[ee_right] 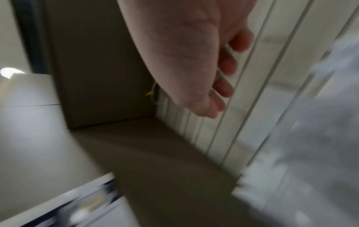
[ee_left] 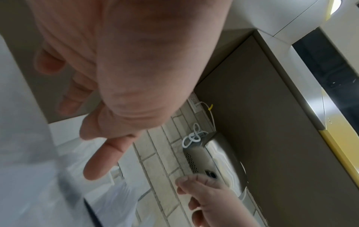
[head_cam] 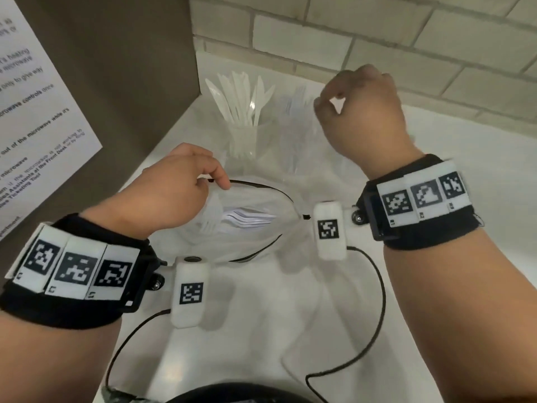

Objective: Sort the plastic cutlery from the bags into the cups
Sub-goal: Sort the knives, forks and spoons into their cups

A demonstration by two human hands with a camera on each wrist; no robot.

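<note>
White bench (head_cam: pixel 453 175) runs into a corner between a pale brick-tile wall (head_cam: pixel 377 30) and a brown cabinet side (head_cam: pixel 125 68) carrying a printed notice (head_cam: pixel 35 112). Clear plastic bag (head_cam: pixel 255 237) with a black-edged mouth lies open on the bench, a stack of white plastic forks (head_cam: pixel 247 219) inside it. Left hand (head_cam: pixel 171 190) pinches the near-left rim of the bag mouth, thumb and curled fingers holding it open; in the left wrist view the fingers (ee_left: pixel 101 159) curl down next to blurred plastic. Behind the bag stands a clear cup (head_cam: pixel 247 141) full of white knives (head_cam: pixel 241 97), blades up. Just to its right, a second clear cup (head_cam: pixel 299 146) with pale cutlery, probably forks, too washed out to be sure. Right hand (head_cam: pixel 360 112) is raised over that second cup, thumb and index fingertips pressed together, other fingers curled; whether anything is pinched I cannot tell, the right wrist view is motion-blurred and shows only curled fingers (ee_right: pixel 225 86). Both wrists wear black bands with marker tags and white camera pods; black cables (head_cam: pixel 377 315) trail across the bench. Left wrist view also shows a stainless appliance (ee_left: pixel 211 161) by the wall, with a looped white cord (ee_left: pixel 192 136).
</note>
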